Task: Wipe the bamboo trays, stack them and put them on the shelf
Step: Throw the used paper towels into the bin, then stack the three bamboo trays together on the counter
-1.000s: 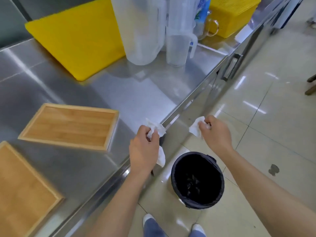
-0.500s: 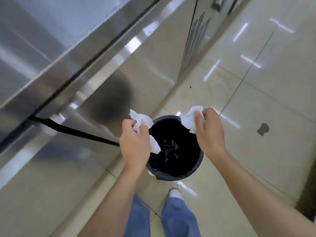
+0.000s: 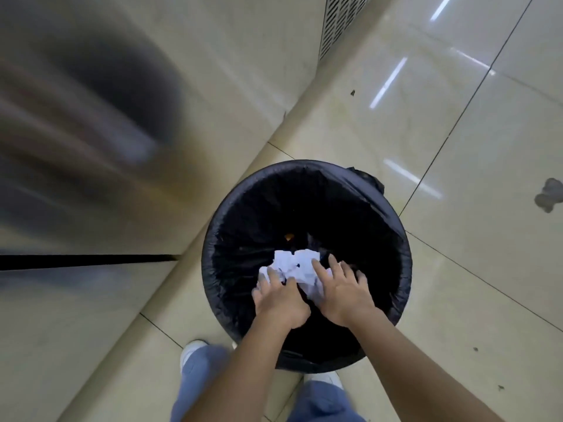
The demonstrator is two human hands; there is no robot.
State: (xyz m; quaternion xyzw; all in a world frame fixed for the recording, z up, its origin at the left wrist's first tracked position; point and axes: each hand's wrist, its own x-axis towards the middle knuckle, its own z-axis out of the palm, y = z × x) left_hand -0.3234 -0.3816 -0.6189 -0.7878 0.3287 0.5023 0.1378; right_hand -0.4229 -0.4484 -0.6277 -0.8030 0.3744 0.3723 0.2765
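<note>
No bamboo tray is in view. I look straight down into a black-lined waste bin (image 3: 393, 239) on the floor. Both hands reach inside its mouth. My left hand (image 3: 278, 300) and my right hand (image 3: 342, 292) are side by side, palms down, fingers apart. Crumpled white paper wipes (image 3: 294, 266) lie just beyond and under the fingertips, inside the bin. Whether the fingertips still touch the wipes is unclear, but neither hand is closed around them.
The steel front of the counter (image 3: 91, 147) rises at the left, blurred, with a vent grille (image 3: 341, 19) at the top. Glossy beige floor tiles (image 3: 472, 132) spread to the right. My shoes and blue trouser legs (image 3: 207, 370) stand right by the bin.
My view dropped from the countertop to the bin. Both hands went down from above the rim into the bin and opened, and the wipes they held now lie inside.
</note>
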